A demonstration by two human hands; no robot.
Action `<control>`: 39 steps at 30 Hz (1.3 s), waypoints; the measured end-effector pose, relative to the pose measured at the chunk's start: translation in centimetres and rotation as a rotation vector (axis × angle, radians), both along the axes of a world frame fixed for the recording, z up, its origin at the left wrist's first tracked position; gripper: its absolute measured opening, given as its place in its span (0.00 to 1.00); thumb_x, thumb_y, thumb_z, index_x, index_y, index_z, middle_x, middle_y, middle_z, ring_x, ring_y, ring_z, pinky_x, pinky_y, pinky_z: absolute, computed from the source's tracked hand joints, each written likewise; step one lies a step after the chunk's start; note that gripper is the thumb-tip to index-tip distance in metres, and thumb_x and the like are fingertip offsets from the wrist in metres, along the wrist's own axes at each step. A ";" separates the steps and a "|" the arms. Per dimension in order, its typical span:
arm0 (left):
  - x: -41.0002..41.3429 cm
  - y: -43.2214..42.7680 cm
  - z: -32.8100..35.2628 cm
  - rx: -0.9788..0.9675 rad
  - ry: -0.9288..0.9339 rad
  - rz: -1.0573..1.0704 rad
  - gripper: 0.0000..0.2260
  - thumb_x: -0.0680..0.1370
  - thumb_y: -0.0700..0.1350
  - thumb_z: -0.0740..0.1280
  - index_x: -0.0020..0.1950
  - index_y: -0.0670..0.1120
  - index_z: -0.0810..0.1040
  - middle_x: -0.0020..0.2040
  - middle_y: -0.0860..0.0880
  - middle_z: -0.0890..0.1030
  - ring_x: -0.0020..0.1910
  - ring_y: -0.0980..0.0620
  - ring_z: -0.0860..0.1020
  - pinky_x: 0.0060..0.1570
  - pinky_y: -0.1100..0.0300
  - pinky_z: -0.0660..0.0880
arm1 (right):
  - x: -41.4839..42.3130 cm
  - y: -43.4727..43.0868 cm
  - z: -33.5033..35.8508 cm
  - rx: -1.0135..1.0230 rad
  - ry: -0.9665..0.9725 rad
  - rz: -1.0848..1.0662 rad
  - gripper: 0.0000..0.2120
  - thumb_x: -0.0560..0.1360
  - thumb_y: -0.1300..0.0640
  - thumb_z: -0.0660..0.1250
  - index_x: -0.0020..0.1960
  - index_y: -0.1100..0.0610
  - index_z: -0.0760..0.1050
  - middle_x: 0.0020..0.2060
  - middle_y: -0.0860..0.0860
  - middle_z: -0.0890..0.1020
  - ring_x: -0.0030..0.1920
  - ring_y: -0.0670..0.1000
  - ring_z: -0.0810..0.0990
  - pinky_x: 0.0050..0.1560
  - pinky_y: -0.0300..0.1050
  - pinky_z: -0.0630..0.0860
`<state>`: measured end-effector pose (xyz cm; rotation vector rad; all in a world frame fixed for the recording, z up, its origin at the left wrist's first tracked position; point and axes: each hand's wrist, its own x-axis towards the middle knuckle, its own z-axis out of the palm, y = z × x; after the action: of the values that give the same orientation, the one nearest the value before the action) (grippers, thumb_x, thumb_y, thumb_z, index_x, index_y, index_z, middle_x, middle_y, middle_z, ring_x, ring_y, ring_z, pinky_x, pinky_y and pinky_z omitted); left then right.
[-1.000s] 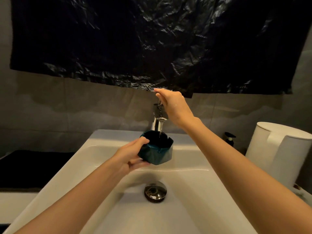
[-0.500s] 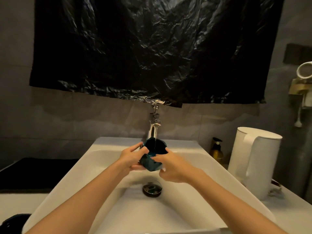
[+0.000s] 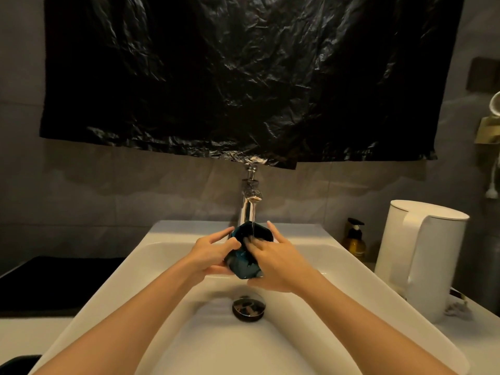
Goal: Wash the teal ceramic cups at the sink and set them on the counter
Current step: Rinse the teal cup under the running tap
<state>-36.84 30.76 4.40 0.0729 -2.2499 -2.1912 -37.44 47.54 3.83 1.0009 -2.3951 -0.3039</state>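
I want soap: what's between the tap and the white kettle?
An amber pump bottle stands between the tap and the white kettle, shown in the head view.

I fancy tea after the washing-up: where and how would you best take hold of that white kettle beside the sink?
The white kettle stands upright on the counter, right of the sink, its strap handle turned toward the person. Probably best: come from the front and curl the fingers round that handle, since the round body looks too wide to grip.

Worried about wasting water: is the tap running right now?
On. A thin stream falls from the faucet into the teal cup.
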 end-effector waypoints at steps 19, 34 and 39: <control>0.3 0.0 0.0 -0.026 -0.012 0.032 0.20 0.75 0.42 0.69 0.66 0.52 0.74 0.59 0.41 0.79 0.51 0.40 0.81 0.41 0.45 0.81 | 1.0 -0.2 -0.4 -0.080 -0.103 0.004 0.26 0.75 0.49 0.66 0.71 0.54 0.67 0.65 0.51 0.76 0.71 0.54 0.67 0.75 0.48 0.37; 0.0 0.0 0.2 -0.049 0.004 0.038 0.22 0.75 0.40 0.70 0.67 0.53 0.74 0.59 0.42 0.78 0.51 0.41 0.81 0.38 0.49 0.81 | 1.1 -0.7 -0.3 -0.070 -0.136 -0.003 0.28 0.74 0.54 0.68 0.73 0.55 0.64 0.68 0.51 0.73 0.74 0.55 0.61 0.75 0.48 0.50; 0.0 -0.2 0.4 -0.053 0.050 0.021 0.21 0.75 0.41 0.69 0.67 0.52 0.74 0.56 0.44 0.78 0.48 0.44 0.79 0.37 0.51 0.81 | 1.0 -0.4 -0.1 0.026 0.007 -0.058 0.32 0.74 0.57 0.67 0.75 0.59 0.59 0.71 0.54 0.69 0.73 0.54 0.63 0.69 0.45 0.30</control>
<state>-36.85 30.59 4.84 0.0411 -2.2692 -2.0973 -36.45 47.13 3.74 0.9415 -2.4233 -0.3602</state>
